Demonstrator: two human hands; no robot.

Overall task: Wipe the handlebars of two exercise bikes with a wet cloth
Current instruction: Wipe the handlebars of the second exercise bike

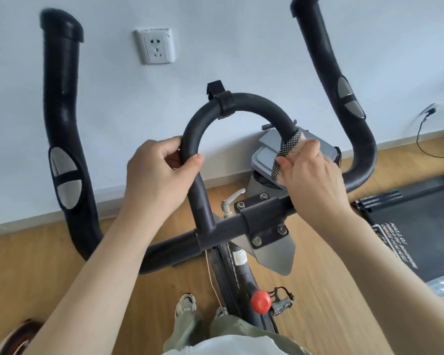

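both hands are gripping the bike's inner handlebar loop (241, 102), well apart: left hand (157, 172) is wrapping bare around the loop's left side, right hand (313, 175) is clamping the cloth (289, 146) (black-and-white mesh edge showing) against the loop's right side. outer handlebar arms (62, 103) are standing untouched on either side. a red knob (260, 301) is sitting lower on the frame.

A pale blue-white wall (215, 42) is being lit evenly; a white socket (155, 46) is mounted on it. Wooden flooring (331, 290) is being met by a pale skirting board (36, 221), with a black cable (420, 134) trailing at right.
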